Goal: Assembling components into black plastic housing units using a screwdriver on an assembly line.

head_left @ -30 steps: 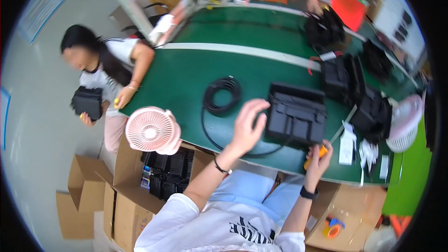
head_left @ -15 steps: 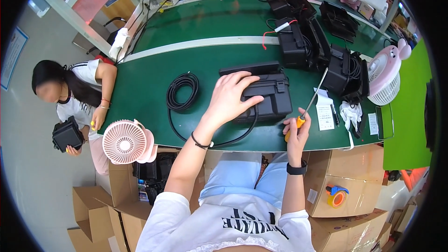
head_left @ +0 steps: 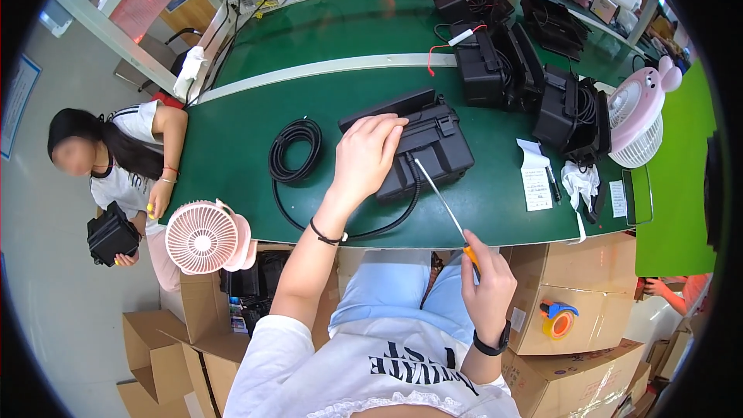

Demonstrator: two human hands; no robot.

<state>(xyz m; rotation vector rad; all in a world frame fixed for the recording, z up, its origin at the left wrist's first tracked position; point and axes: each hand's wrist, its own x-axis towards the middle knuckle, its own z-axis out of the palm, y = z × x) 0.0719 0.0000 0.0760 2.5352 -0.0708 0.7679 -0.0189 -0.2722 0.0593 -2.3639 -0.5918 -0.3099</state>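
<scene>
A black cable coil (head_left: 290,173) lies left of the middle of the bench (head_left: 217,131). The left hand (head_left: 365,153) partly hides the black box (head_left: 450,143) near the front edge; I cannot tell if its fingers grip. The cable already reaches the box, whether secured being unclear. The screwdriver (head_left: 439,198) points at this joint, contact uncertain, its handle clasped by the fingers of the right hand (head_left: 489,279) beyond that edge.
</scene>
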